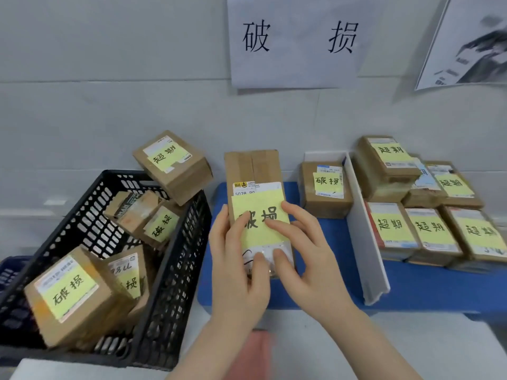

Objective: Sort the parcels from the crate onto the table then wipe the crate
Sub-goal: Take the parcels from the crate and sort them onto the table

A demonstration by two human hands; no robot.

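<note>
Both hands hold a long brown parcel (253, 171) with a yellow note above the blue table (411, 294). My left hand (236, 259) grips its left edge and my right hand (304, 250) lies on its front and right side. The black crate (175, 270) at the left holds several brown parcels with yellow notes, such as one at the front (68, 294). Another parcel (172, 165) rests tilted on the crate's far rim. One parcel (326, 190) stands on the table left of a white divider (365, 237).
Right of the divider lie several stacked parcels (430, 231) with yellow notes. A paper sign (296, 39) with two characters hangs on the grey wall above the table. A pink cloth (255, 352) shows below my wrists.
</note>
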